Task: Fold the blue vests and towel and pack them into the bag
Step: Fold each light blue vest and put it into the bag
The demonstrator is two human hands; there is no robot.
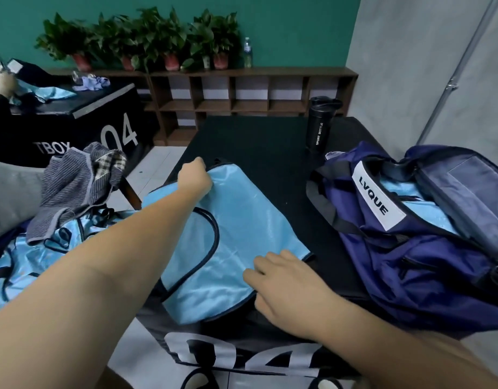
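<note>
We were mid-fold: left hand (194, 178) clenched on the shiny light-blue vest (242, 220)'s far edge, right hand (284, 282) flat, pinning it, a fold-over likely next, then the open navy fabric bag (410, 262)

A light blue vest (242, 220) with dark trim lies spread on the black bench (270, 147). It is shiny and partly folded over itself, with a dark-edged armhole curving along its left side. The left hand (194, 178) grips its far corner. The right hand (284, 279) lies on its near edge, though whether it pinches or only presses the cloth is unclear. More blue vests (26, 262) lie crumpled in a heap to the left, and the grey striped towel (71, 192) sits bunched partly over that heap. The navy bag (410, 262), labelled LVQUE, lies to the right on the bench, unzipped, with light blue fabric (427, 211) showing inside.
</note>
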